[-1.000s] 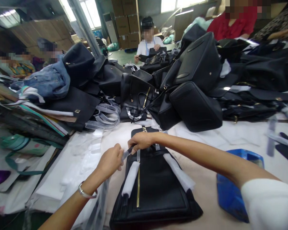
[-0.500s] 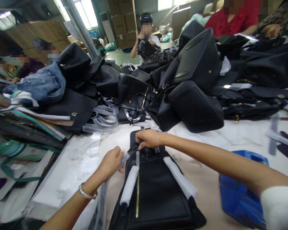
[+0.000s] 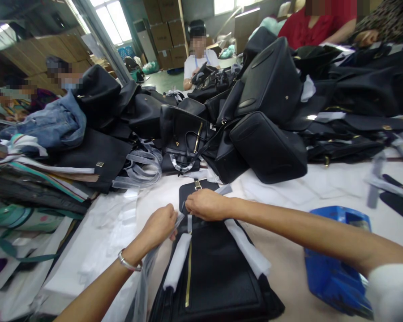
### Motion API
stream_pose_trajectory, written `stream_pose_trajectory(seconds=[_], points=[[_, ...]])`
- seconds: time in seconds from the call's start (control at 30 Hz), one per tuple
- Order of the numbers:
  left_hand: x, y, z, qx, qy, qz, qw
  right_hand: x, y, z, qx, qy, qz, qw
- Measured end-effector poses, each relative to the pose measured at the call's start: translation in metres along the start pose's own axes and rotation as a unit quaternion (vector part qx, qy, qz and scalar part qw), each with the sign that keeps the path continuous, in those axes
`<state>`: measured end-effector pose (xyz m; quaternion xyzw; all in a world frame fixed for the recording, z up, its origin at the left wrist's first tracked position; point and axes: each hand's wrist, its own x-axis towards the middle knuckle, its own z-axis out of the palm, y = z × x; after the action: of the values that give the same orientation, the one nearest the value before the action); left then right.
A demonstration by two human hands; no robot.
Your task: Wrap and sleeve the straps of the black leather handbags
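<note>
A black backpack (image 3: pixel 221 268) with a gold zipper lies on the table in front of me, its open flap (image 3: pixel 186 190) pointing away and showing a gold clasp (image 3: pixel 197 184). White wrapping covers its two handles (image 3: pixel 177 264). Left of the bag's top, my left hand (image 3: pixel 161 223) is closed on a strap (image 3: pixel 146 277) wrapped in clear plastic, which hangs down toward the front edge. My right hand (image 3: pixel 204 205) is closed over the bag's top; its fingertips pinch something there that is hidden. The two hands are close together but apart.
A large pile of black bags (image 3: pixel 268 147) spans the far side. Plastic-wrapped straps (image 3: pixel 143 163) lie at its left front. A blue plastic container (image 3: pixel 332 264) stands right, under my forearm. White sheets (image 3: pixel 104 232) lie left. Co-workers, one in a white shirt (image 3: pixel 201 62), sit beyond.
My right hand has drawn slightly back toward me at the bag's top, leaving the gold clasp exposed. My left hand keeps its hold. The co-worker opposite has lowered a black bag.
</note>
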<state>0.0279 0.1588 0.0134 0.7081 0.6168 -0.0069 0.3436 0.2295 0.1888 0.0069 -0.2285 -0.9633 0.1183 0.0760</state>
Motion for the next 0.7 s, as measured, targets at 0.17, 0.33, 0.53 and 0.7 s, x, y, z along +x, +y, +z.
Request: stream_pose_trajectory(seconds=[0.17, 0.33, 0.53, 0.7], points=[[0.006, 0.005, 0.013, 0.02, 0.002, 0.017, 1.0, -0.002, 0.002, 0.006, 0.041, -0.007, 0.0, 0.999], [0.001, 0.004, 0.016, 0.03, 0.022, 0.014, 0.999, 0.005, 0.037, 0.014, 0.103, 0.049, 0.05, 0.992], [-0.001, 0.008, 0.013, 0.04, 0.04, 0.001, 0.998, 0.025, 0.064, 0.036, 0.098, 0.01, -0.002, 0.995], [0.002, 0.004, 0.012, 0.045, 0.054, -0.012, 0.997, 0.029, 0.054, 0.026, 0.136, -0.043, -0.008, 0.99]])
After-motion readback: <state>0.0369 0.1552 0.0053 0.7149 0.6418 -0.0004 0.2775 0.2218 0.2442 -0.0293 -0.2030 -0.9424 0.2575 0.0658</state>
